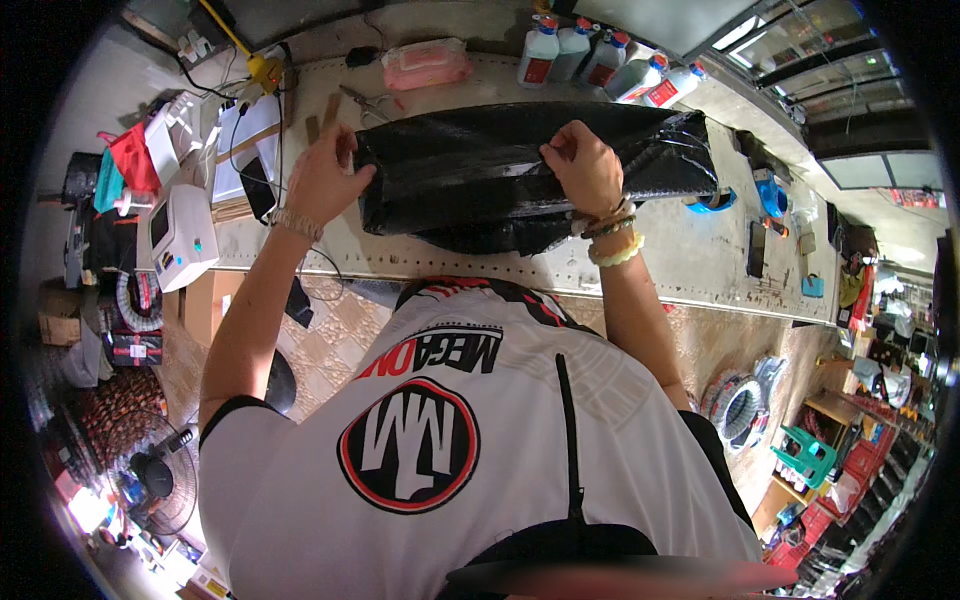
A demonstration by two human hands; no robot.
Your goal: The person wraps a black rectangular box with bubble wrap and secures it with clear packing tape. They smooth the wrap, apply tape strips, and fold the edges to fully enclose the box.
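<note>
A long parcel in glossy black plastic lies across the worktable in front of me, its wrap creased and loose at the right end. My left hand is at the parcel's left end, thumb against its edge and the other fingers curled. Whether those fingers grip the plastic is hard to see. On the parcel's upper face, my right hand pinches the black plastic between thumb and forefinger. A loose fold of the same plastic hangs toward me under the parcel. Scissors lie just beyond its left end.
Several capped bottles and a pink wipes pack stand along the back. At left are a white label printer, a phone and cables. Blue tape rolls sit on the right. The worktable's front edge runs before my waist.
</note>
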